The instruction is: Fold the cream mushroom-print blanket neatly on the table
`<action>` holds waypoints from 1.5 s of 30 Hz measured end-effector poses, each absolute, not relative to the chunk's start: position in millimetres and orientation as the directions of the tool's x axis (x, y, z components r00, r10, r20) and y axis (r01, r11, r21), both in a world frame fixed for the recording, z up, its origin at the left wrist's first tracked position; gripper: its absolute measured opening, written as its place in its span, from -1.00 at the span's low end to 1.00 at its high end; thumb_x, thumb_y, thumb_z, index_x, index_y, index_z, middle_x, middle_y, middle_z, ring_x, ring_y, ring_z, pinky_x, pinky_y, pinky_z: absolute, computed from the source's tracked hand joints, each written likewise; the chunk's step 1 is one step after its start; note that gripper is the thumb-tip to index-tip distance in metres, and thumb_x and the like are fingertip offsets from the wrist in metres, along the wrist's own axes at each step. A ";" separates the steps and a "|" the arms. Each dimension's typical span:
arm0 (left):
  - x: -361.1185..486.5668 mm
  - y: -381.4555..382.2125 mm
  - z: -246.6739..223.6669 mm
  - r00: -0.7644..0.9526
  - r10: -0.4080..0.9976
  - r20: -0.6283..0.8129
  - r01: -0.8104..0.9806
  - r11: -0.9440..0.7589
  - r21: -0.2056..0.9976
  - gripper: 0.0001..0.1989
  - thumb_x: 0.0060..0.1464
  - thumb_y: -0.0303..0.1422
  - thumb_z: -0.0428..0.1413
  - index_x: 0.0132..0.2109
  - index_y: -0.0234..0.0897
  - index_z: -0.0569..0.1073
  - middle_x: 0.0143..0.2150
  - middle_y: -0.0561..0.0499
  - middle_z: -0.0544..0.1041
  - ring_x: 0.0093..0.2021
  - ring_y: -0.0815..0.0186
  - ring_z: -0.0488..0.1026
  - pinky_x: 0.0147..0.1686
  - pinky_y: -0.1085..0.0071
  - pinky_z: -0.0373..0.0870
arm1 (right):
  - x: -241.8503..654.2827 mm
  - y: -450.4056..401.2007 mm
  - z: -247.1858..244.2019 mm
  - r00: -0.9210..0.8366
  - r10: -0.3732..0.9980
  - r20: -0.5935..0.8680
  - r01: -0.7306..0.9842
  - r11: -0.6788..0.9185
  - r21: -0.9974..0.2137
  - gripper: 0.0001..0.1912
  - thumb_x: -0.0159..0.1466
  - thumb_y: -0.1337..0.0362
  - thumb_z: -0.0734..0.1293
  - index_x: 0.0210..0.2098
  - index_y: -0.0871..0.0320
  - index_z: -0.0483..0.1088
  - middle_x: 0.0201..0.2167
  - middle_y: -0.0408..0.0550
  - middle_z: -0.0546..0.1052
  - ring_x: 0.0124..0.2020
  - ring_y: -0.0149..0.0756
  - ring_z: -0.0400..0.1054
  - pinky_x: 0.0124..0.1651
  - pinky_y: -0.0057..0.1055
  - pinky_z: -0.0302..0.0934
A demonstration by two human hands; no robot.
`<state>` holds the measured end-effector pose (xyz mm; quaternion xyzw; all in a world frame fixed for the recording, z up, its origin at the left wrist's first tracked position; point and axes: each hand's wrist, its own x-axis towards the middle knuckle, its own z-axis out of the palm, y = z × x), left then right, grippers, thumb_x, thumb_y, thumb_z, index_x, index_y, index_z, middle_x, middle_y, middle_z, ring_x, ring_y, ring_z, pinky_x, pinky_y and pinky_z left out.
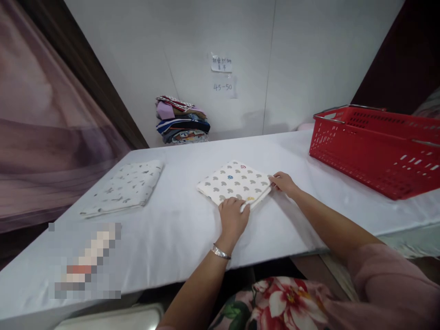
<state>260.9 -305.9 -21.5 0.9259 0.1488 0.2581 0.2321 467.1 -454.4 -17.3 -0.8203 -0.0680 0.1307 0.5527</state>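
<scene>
In the middle of the white-covered table (178,238) lies a folded white cloth (237,179) printed with grey mushroom-like shapes and a few coloured ones. My left hand (234,215), with a silver bracelet at the wrist, grips the cloth's near corner, its thumb and fingers on the edge. At the right corner, my right hand (282,182) pinches the cloth between thumb and fingers. Off to the left, a second folded white cloth (127,185) with small dark prints lies flat, apart from both hands.
A red plastic basket (357,156) with metal handles stands at the right. Against the back wall is a stack of folded fabrics (183,120), below two paper notes (223,75). A pixelated patch (89,259) hides something at front left. Sheer curtains (51,114) hang at the left.
</scene>
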 end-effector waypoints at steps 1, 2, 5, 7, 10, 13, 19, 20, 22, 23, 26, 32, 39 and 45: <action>260.4 -305.2 -21.3 0.819 0.401 0.412 0.145 -0.838 0.527 -0.86 0.11 -0.28 0.07 -0.26 -0.13 0.54 -0.25 0.03 0.48 -0.16 0.24 0.36 -0.04 0.20 0.18 | 466.7 -454.1 -15.3 0.961 0.252 -0.118 -0.026 -0.341 -0.940 -0.76 0.09 0.20 0.40 -0.46 0.12 0.24 -0.67 -0.23 0.38 -0.74 -0.52 0.14 -0.70 -0.55 -0.01; 259.7 -304.6 -20.9 0.815 0.403 0.416 0.135 -0.831 0.540 -0.85 0.12 -0.29 0.06 -0.27 -0.12 0.54 -0.26 0.03 0.48 -0.17 0.25 0.36 -0.04 0.20 0.18 | 466.7 -453.8 -13.3 0.965 0.245 -0.093 -0.018 -0.292 -0.956 -0.77 0.09 0.23 0.40 -0.47 0.12 0.23 -0.68 -0.24 0.36 -0.74 -0.52 0.13 -0.69 -0.56 -0.01; 256.7 -304.6 -19.4 0.823 0.356 0.443 0.090 -0.851 0.518 -0.82 0.15 -0.33 0.02 -0.29 -0.13 0.53 -0.27 0.02 0.47 -0.18 0.25 0.35 -0.06 0.21 0.18 | 467.2 -454.3 -11.1 0.969 0.234 -0.075 -0.026 -0.208 -0.978 -0.77 0.09 0.25 0.40 -0.46 0.12 0.23 -0.71 -0.28 0.32 -0.74 -0.54 0.10 -0.69 -0.57 -0.03; 254.6 -305.7 -18.7 0.845 0.282 0.454 0.047 -0.886 0.462 -0.82 0.15 -0.35 0.01 -0.28 -0.14 0.52 -0.28 0.00 0.46 -0.19 0.25 0.34 -0.09 0.21 0.17 | 467.1 -455.8 -14.5 0.967 0.230 -0.110 -0.053 -0.242 -0.969 -0.76 0.08 0.23 0.41 -0.45 0.13 0.24 -0.72 -0.28 0.30 -0.75 -0.54 0.09 -0.69 -0.57 -0.03; 252.6 -308.1 -19.2 0.876 0.183 0.447 -0.004 -0.922 0.386 -0.82 0.16 -0.37 0.00 -0.25 -0.16 0.50 -0.31 -0.01 0.44 -0.22 0.25 0.32 -0.12 0.22 0.17 | 464.5 -459.2 -22.6 0.968 0.208 -0.144 -0.074 -0.314 -0.947 -0.75 0.09 0.18 0.41 -0.36 0.16 0.30 -0.70 -0.27 0.32 -0.75 -0.54 0.11 -0.71 -0.57 -0.02; 251.8 -311.1 -20.3 0.880 0.168 0.445 -0.002 -0.935 0.356 -0.84 0.15 -0.39 0.00 -0.20 -0.19 0.48 -0.29 -0.02 0.43 -0.21 0.24 0.31 -0.13 0.21 0.17 | 456.7 -462.6 -25.4 0.962 0.197 -0.191 -0.104 -0.381 -0.919 -0.51 0.14 0.07 0.38 -0.03 0.19 0.29 -0.61 -0.19 0.42 -0.74 -0.49 0.19 -0.73 -0.57 0.00; 243.8 -316.7 -16.9 0.897 0.159 0.413 0.001 -0.934 0.358 -0.74 0.05 -0.29 0.14 -0.09 -0.23 0.41 -0.20 -0.05 0.43 -0.14 0.17 0.31 -0.08 0.16 0.20 | 437.7 -464.9 -13.7 0.868 0.306 -0.391 -0.262 -0.387 -0.884 -0.08 0.19 -0.06 0.30 0.34 0.14 -0.24 -0.46 -0.02 0.51 -0.65 -0.36 0.34 -0.70 -0.53 0.13; 240.8 -315.9 -16.5 0.900 0.148 0.409 -0.010 -0.934 0.358 -0.68 0.02 -0.26 0.16 -0.05 -0.22 0.40 -0.17 -0.05 0.43 -0.11 0.17 0.31 -0.05 0.15 0.20 | 436.8 -464.1 -12.5 0.861 0.316 -0.398 -0.262 -0.395 -0.880 -0.06 0.18 -0.05 0.31 0.34 0.13 -0.27 -0.45 -0.01 0.51 -0.64 -0.34 0.36 -0.68 -0.51 0.17; 233.8 -310.8 -17.0 0.903 0.120 0.412 -0.035 -0.937 0.349 -0.55 -0.01 -0.23 0.19 0.04 -0.20 0.34 -0.06 -0.06 0.42 -0.02 0.14 0.29 0.07 0.10 0.14 | 437.2 -460.9 -12.4 0.861 0.321 -0.394 -0.236 -0.433 -0.870 0.00 0.14 -0.02 0.36 0.35 0.11 -0.29 -0.44 -0.01 0.51 -0.61 -0.29 0.38 -0.64 -0.44 0.26; 230.1 -306.6 -18.1 0.902 0.111 0.417 -0.041 -0.941 0.337 -0.49 -0.02 -0.22 0.19 0.09 -0.19 0.30 0.01 -0.07 0.40 0.05 0.12 0.26 0.13 0.07 0.07 | 438.0 -458.5 -13.3 0.864 0.324 -0.386 -0.219 -0.448 -0.867 0.02 0.12 0.00 0.38 0.35 0.10 -0.29 -0.44 -0.01 0.51 -0.60 -0.28 0.39 -0.61 -0.39 0.30; 223.3 -291.0 -23.0 0.898 0.127 0.420 0.000 -0.957 0.290 -0.42 -0.01 -0.31 0.17 0.17 -0.19 0.22 0.15 -0.08 0.32 0.20 0.10 0.12 0.23 0.00 -0.14 | 442.1 -449.9 -16.8 0.871 0.353 -0.341 -0.175 -0.426 -0.888 0.06 0.07 0.09 0.44 0.35 0.09 -0.26 -0.38 0.01 0.51 -0.58 -0.28 0.39 -0.56 -0.31 0.37; 260.9 -298.7 -28.1 0.929 0.021 0.369 -0.049 -0.983 0.177 -0.73 0.06 -0.44 0.09 -0.05 -0.22 0.38 -0.11 -0.03 0.46 -0.03 0.20 0.30 0.18 0.05 -0.03 | 476.8 -438.1 -16.5 0.959 0.221 -0.176 -0.090 -0.353 -0.931 -0.01 0.02 0.25 0.45 0.33 0.13 -0.09 -0.19 0.10 0.49 -0.53 -0.33 0.38 -0.49 -0.37 0.39; 292.3 -333.6 -27.8 0.914 -0.084 0.397 -0.185 -0.957 0.223 -0.56 0.11 -0.12 0.07 0.03 -0.31 0.33 -0.05 -0.10 0.43 0.01 0.17 0.31 0.10 0.15 0.12 | 501.5 -452.0 2.0 0.962 0.271 -0.037 0.177 -0.720 -0.671 -0.17 0.15 0.06 0.31 0.29 0.28 0.01 0.06 0.29 0.37 -0.13 -0.03 0.39 -0.19 -0.17 0.36; 256.8 -266.7 -24.2 0.918 0.062 0.391 -0.058 -0.956 0.288 -0.48 0.06 -0.29 0.10 0.17 -0.26 0.23 0.18 -0.13 0.30 0.22 0.14 0.13 0.25 0.06 -0.10 | 414.1 -454.8 12.1 0.722 0.634 0.277 0.678 -0.567 -0.468 -0.36 0.26 -0.07 0.14 0.26 0.04 0.09 0.23 0.01 0.23 0.12 -0.06 0.25 0.02 -0.19 0.26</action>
